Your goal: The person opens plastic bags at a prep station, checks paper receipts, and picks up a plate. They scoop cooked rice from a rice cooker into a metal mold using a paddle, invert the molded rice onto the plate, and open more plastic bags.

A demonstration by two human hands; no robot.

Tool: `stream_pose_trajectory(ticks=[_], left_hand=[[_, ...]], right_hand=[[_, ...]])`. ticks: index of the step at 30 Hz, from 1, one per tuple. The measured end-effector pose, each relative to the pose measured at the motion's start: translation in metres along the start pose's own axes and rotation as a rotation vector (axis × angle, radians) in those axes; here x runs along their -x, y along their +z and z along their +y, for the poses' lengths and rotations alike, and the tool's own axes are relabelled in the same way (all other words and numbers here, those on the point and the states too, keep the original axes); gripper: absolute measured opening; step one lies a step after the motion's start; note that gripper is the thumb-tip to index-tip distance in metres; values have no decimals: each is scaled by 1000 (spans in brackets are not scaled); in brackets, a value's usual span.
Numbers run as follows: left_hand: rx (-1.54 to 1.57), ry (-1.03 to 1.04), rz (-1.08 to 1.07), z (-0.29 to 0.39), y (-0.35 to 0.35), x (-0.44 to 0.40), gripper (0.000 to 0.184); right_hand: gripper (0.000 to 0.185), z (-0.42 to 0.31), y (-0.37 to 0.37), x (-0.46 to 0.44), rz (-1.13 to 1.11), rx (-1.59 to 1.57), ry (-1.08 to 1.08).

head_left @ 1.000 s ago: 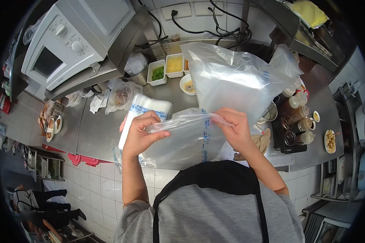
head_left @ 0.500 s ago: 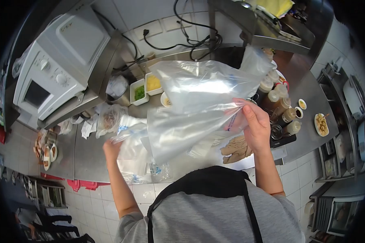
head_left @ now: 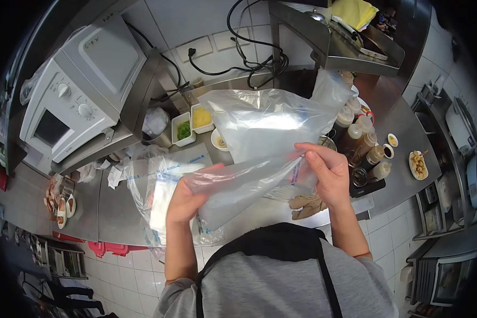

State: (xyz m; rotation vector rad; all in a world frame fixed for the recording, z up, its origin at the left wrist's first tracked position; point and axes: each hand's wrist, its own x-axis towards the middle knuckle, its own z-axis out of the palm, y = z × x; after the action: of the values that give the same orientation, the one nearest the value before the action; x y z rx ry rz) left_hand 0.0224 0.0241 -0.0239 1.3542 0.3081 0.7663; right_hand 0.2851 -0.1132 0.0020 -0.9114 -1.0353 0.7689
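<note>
A large clear plastic bag point(head_left: 238, 185) stretches between my two hands above the counter. My right hand point(head_left: 328, 172) pinches its gathered right end between thumb and fingers, close to some small printed lettering. On the other side my left hand point(head_left: 185, 201) has the bag's left edge between thumb and fingers; the fingertips show partly through the film. Just beyond lies another puffed clear bag point(head_left: 270, 119); where the two films separate is hard to see. Left of my left hand, a blue-printed plastic wrapper point(head_left: 143, 183) lies crumpled around something white.
White tubs of chopped greens point(head_left: 183, 130) and yellow pieces point(head_left: 201, 117) stand behind. Several sauce bottles point(head_left: 363, 143) crowd the right side. Brown gloves or cloth point(head_left: 306, 205) lie near my right wrist. A microwave point(head_left: 79, 100) sits on a raised shelf at left.
My left hand has come inward from the printed wrapper to the clear bag's left edge. The wrapper now lies on the counter. My right hand keeps its pinch, slightly lower.
</note>
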Motion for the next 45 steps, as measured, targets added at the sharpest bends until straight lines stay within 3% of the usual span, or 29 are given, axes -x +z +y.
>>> stream_pose_trajectory(ticks=[1, 4, 8, 11, 14, 15, 17, 19, 22, 23, 25, 26, 27, 29, 30, 32, 35, 37, 38, 40, 41, 42, 44, 45], left_hand=[[-70, -23, 43, -3, 1, -2, 39], [186, 5, 209, -2, 8, -10, 25], [17, 101, 236, -1, 7, -12, 22], [-232, 238, 294, -3, 13, -14, 29], [-42, 395, 90, 4, 39, -11, 39], [35, 370, -127, 6, 41, -9, 45], [101, 101, -312, 2, 49, -1, 46], [273, -201, -549, -14, 57, -3, 46], [-58, -65, -313, -44, 78, -14, 38], [37, -98, -304, -43, 71, -18, 35], [227, -165, -290, -28, 42, -32, 30], [186, -103, -222, -16, 30, -41, 28], [144, -43, -152, -3, 21, -53, 26], [-91, 85, 100, 17, 14, -82, 24], [-60, 83, 84, 31, 11, -98, 23], [-119, 47, 121, 36, 4, -126, 22], [-281, -121, 263, -17, -26, -151, 21], [-146, -243, 148, -64, -44, -129, 19], [-740, -180, 46, -113, -60, -111, 19], [-640, -330, 213, -154, -42, -79, 20], [77, -516, 460, -155, -18, -70, 20], [89, -494, 453, -171, -20, -60, 21], [121, -454, 446, -212, -32, -49, 23], [-20, -411, 429, -204, -27, -50, 24]], right_hand=[[24, 0, -1, 1, 23, 9, -20], [17, -1, -6, 3, 69, 129, -107], [8, -6, -4, 5, 118, 114, -47], [12, 2, -9, 5, 57, 251, -115], [26, 12, -12, 5, 43, 413, -136], [29, 17, -12, 5, 51, 445, -122], [35, 28, -11, 6, 64, 509, -89], [35, 42, 0, 4, 194, 168, 10], [32, 31, 1, -4, 491, -353, 265], [31, 26, -1, -7, 607, -530, 371], [25, 30, -43, -4, 254, -531, 349], [23, 31, -58, -5, 78, -526, 335], [19, 21, -58, -13, 50, -416, 283], [19, -18, -43, -32, 57, -111, 134], [21, -29, -38, -42, 60, 41, 63], [22, -20, -40, -73, 139, 46, 42], [24, 11, -47, -79, 251, 126, 140], [19, 63, -67, -73, 277, 82, 210], [13, 97, -78, -64, 270, -3, 230], [8, 127, -69, -33, 421, 179, 428], [14, 174, -74, -13, 394, 299, 240], [21, 210, -80, 0, 362, 420, 49], [24, 203, -77, 7, 312, 481, 114], [25, 196, -72, 10, 285, 508, 151]])
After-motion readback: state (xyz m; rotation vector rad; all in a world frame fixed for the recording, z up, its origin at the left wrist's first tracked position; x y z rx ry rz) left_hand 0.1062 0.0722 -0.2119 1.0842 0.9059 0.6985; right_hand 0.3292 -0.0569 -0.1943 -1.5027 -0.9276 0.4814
